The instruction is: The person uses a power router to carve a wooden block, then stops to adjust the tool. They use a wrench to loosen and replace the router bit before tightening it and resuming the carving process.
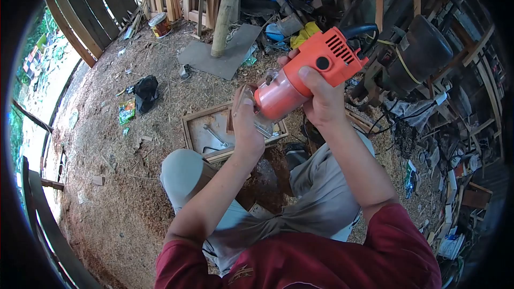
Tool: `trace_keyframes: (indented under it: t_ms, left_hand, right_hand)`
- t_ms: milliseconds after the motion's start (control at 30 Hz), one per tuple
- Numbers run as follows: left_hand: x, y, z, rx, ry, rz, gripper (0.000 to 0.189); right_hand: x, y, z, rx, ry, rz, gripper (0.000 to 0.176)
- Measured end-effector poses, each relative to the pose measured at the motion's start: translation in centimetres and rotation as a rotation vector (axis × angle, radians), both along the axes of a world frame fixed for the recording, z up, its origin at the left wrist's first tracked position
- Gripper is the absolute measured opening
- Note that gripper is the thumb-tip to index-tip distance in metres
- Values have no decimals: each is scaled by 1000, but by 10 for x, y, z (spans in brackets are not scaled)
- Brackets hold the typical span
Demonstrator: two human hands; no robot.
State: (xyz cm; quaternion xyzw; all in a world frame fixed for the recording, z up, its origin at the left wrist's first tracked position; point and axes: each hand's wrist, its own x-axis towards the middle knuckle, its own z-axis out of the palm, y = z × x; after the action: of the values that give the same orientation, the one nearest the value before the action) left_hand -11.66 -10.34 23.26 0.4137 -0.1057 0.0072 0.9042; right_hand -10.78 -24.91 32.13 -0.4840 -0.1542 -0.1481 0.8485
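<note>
An orange power tool (310, 69) with a black cord at its upper end is held up, tilted, above my knees. My right hand (325, 96) is wrapped round its body, with the thumb on the orange housing near a round black cap. At the tool's lower left end, my left hand (247, 120) has its fingers closed at the clear base; part of the grip is hidden. Below the hands lies a shallow wooden tray (187, 135) holding a wrench (216, 136) and a dark hex key.
Wood shavings cover the ground. A grey board (206, 59) lies by a bamboo post (227, 16). Left of these are a black bag (145, 94) and a paint tub (159, 25). A dark motor-like cylinder (420, 48) and scrap wood fill the right side.
</note>
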Motion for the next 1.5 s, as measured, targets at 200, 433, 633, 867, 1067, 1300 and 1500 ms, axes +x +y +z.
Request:
trace_keyframes:
  t_ms: [200, 433, 633, 867, 1067, 1300, 1500]
  left_hand:
    - [3, -2, 1, -37, -53, 120, 52]
    - [8, 1, 0, -124, 18, 43, 46]
    - [7, 12, -11, -92, -99, 127, 45]
    - [3, 19, -23, 77, -92, 185, 58]
    - [5, 21, -26, 81, -98, 255, 52]
    - [-1, 15, -26, 22, -18, 157, 52]
    - [-10, 7, -23, 5, -29, 165, 51]
  right_hand:
    - [0, 11, 7, 85, 37, -29, 49]
    - [6, 13, 7, -27, 56, -75, 49]
    - [3, 15, 1, -163, 164, -9, 46]
    - [-5, 18, -6, -156, 336, 82, 52]
    - [-7, 23, -22, -22, 309, 171, 37]
    - [-12, 35, -38, 103, 285, 107, 38]
    - [-10, 34, -42, 44, 302, 70, 33]
